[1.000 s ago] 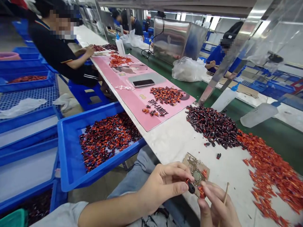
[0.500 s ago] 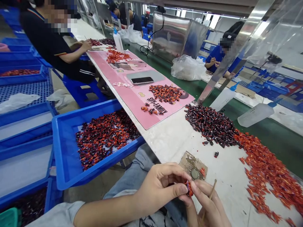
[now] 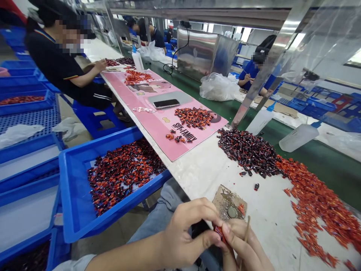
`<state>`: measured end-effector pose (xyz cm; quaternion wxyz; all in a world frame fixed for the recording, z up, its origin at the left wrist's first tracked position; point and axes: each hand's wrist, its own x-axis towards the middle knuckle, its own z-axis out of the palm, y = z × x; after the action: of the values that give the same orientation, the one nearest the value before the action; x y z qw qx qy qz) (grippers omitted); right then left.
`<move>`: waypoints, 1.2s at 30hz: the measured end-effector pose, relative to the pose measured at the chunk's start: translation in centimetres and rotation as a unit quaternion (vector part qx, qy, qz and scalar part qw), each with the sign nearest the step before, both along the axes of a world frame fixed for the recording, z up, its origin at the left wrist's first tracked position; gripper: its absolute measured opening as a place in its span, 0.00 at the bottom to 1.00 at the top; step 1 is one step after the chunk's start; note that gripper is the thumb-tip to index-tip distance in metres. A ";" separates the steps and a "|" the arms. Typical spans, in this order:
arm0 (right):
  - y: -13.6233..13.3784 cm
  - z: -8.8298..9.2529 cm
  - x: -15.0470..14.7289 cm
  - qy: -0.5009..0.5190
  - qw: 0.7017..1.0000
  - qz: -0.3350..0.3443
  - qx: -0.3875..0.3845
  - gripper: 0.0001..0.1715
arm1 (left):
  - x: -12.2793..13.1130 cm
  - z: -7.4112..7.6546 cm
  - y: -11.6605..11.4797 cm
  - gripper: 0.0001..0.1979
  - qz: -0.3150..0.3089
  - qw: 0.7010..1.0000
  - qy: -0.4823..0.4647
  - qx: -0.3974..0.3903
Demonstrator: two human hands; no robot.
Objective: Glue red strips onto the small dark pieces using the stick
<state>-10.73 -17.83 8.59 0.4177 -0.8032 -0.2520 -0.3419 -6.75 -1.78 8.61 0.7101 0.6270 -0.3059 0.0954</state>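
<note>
L hand (image 3: 188, 235) & R hand (image 3: 242, 244) are pressing close together, both pinching a small red-black piece (image 3: 219, 233) betw. fingers, R also gripping a thin wooden stick (image 3: 246, 229); piece is sitting just by a stained cardboard scrap (image 3: 225, 201) w/ round metal disc (image 3: 232, 212), dark pieces (image 3: 249, 152) & orange-red scraps (image 3: 316, 199) lying on white bench (image 3: 203, 177)

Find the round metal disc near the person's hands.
In the head view, the round metal disc lies toward the lower right, on a stained cardboard scrap on the white tabletop, just beyond the right hand.
</note>
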 end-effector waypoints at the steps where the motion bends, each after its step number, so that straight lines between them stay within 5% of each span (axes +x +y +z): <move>1: 0.3 -0.1 0.0 -0.013 1.000 -0.020 0.018 0.19 | 0.1 0.1 0.1 0.17 0.004 1.000 0.005 0.007; 9: 1.0 -0.5 -0.6 -0.024 1.000 -0.012 0.005 0.23 | -0.1 0.0 0.7 0.25 -0.083 0.992 0.030 0.086; 14: 1.6 -0.4 -0.4 0.028 0.997 -0.035 0.065 0.24 | -0.3 0.8 0.9 0.19 -0.050 0.994 -0.006 0.100; 20: 2.6 0.5 -0.2 0.143 0.981 0.090 0.095 0.26 | -0.3 1.6 1.5 0.10 -0.027 0.979 -0.114 0.170; 25: 2.3 0.3 -0.5 0.141 0.980 0.121 0.068 0.22 | -0.2 1.8 2.3 0.03 0.016 0.964 -0.171 0.205; 31: 2.2 0.6 -0.6 0.125 0.985 0.117 0.001 0.19 | -0.1 1.7 2.5 0.08 0.038 0.963 -0.212 0.164; 36: 2.9 0.7 -0.7 0.133 0.983 0.124 0.018 0.20 | -0.3 1.3 2.0 0.12 0.064 0.956 -0.255 0.132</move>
<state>-11.46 -14.96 9.29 0.5015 -0.7961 -0.2857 -0.1819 -7.07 0.26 9.88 0.5116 0.6884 -0.4457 0.2563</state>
